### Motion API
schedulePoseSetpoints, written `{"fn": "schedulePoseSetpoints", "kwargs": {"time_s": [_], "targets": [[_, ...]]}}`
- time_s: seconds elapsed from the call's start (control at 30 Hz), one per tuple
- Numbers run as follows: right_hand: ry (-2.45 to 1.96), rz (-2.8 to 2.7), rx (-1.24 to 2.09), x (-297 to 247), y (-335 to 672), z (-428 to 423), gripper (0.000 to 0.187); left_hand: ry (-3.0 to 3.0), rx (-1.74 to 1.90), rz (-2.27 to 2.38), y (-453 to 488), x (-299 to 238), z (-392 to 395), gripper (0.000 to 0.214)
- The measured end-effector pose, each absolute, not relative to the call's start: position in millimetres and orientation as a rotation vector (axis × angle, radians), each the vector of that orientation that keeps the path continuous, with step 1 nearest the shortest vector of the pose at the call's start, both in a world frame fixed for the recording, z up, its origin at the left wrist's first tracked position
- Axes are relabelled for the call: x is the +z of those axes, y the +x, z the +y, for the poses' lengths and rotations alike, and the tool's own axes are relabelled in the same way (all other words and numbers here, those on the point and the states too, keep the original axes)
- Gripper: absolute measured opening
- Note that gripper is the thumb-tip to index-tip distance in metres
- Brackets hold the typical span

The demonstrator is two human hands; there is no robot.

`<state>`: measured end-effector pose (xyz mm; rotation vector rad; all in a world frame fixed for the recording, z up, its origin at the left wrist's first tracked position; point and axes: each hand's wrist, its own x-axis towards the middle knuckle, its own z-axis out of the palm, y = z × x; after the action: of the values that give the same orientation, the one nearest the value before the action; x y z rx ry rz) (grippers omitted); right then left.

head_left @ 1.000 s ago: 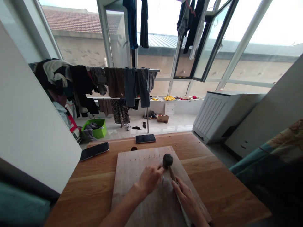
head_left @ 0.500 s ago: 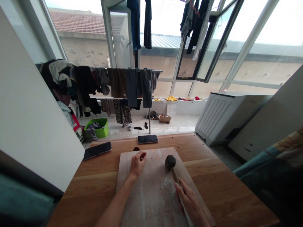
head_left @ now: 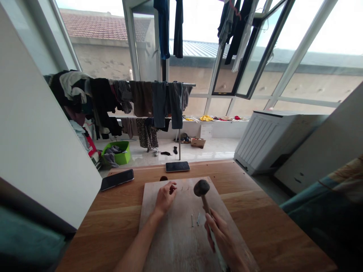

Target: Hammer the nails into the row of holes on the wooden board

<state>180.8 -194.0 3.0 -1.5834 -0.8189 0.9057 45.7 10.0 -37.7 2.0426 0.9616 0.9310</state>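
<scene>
My right hand (head_left: 219, 230) is wrapped round the handle of a black-headed mallet (head_left: 201, 187), its head raised over the wooden board (head_left: 170, 241). Near the board's far edge, my left hand (head_left: 166, 196) has its fingers curled with the tips together; whatever they pinch, if anything, is too small to make out. Just right of those fingertips, thin nails (head_left: 182, 188) stand upright in a row, the mallet head covering part of that row. Several loose nails (head_left: 198, 218) lie on the board between my hands.
The board rests on a wooden table (head_left: 113, 219). Beyond it lie one phone (head_left: 177, 166) and, to the left, another phone (head_left: 117, 180). A small dark round object (head_left: 163, 178) touches the board's far edge. A laundry rack (head_left: 187, 84) and a green basket (head_left: 124, 155) stand behind.
The mallet has come up and slightly left, its head now hiding the rightmost standing nail. My right hand moved with it. My left hand has stayed almost in place.
</scene>
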Motion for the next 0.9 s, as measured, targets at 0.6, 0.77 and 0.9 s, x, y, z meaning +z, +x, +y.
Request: {"fn": "schedulePoseSetpoints", "kwargs": {"time_s": [0.6,0.77,0.9], "targets": [[-1.439,-0.86,0.986,1,159,-162,0.053,1.974,0.926,0.969,47,-39,9,0.032],[-1.631,-0.81,0.942,-3,183,-204,0.06,2.148,1.03,1.001,48,-36,7,0.031],[-1.823,-0.683,0.898,-11,192,-220,0.064,2.362,1.088,0.92,51,-24,-10,0.02]]}}
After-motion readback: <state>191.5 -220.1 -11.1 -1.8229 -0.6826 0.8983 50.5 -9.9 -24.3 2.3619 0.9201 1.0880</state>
